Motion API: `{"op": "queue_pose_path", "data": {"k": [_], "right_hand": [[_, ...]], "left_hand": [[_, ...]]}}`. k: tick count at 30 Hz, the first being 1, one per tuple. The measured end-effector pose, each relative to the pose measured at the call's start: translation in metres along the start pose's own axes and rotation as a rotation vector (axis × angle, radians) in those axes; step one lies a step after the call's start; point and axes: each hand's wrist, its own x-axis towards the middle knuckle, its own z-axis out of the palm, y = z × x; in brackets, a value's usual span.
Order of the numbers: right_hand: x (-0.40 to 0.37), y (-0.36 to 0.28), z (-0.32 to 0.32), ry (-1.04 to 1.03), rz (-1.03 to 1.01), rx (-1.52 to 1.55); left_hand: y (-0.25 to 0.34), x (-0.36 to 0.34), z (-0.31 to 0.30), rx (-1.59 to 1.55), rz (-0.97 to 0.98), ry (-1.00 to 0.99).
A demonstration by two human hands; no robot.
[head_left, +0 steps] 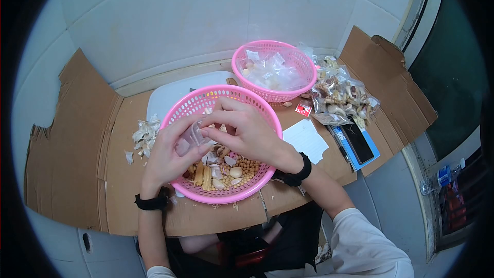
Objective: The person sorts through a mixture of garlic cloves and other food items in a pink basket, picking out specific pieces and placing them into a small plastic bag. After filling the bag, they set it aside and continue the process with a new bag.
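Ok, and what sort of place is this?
Probably a makeshift indoor food-sorting spot: opened-out cardboard serves as the work surface, the nearer pink basket holds loose, dried-looking ingredients, and filled clear bags lie at the right.

left hand (174, 150): cupped | right hand (248, 133): fingers (229, 118) bent, pinching | forearms (327, 191): angled inward

No lettering legible at this size
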Motion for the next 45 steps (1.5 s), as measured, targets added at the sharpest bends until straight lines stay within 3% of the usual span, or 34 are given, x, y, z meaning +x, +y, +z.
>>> {"op": "queue_pose_path", "data": {"k": [10, 13, 15, 16, 22, 27, 30, 34, 45], "right_hand": [[0.001, -0.001, 0.002, 0.013, 0.0, 0.004], [0.004, -0.003, 0.004, 0.105, -0.031, 0.028], [0.004, -0.01, -0.002, 0.124, 0.166, 0.122], [0.004, -0.01, -0.004, 0.124, 0.167, 0.122], [-0.001, -0.002, -0.004, -0.09, 0.247, 0.037], [-0.012, 0.001, 0.003, -0.645, 0.243, -0.095], [-0.013, 0.004, 0.0, -0.798, 0.274, -0.082], [-0.014, 0.004, 0.001, -0.743, 0.299, -0.121], [-0.016, 0.009, 0.003, -0.837, 0.293, -0.131]], "left_hand": [[-0.001, 0.0, 0.0, -0.005, -0.012, -0.014], [-0.002, -0.001, 0.002, -0.002, 0.033, 0.005], [0.007, 0.0, 0.003, -0.168, -0.164, 0.017], [0.005, 0.0, 0.004, -0.169, -0.165, 0.017], [-0.009, -0.001, 0.005, -0.176, -0.091, 0.096], [-0.008, -0.001, 0.005, -0.149, -0.102, 0.115], [-0.008, -0.001, 0.005, -0.154, -0.098, 0.114], [-0.006, -0.001, 0.005, -0.144, -0.113, 0.111], [-0.007, -0.002, 0.005, -0.137, -0.106, 0.112]]}}
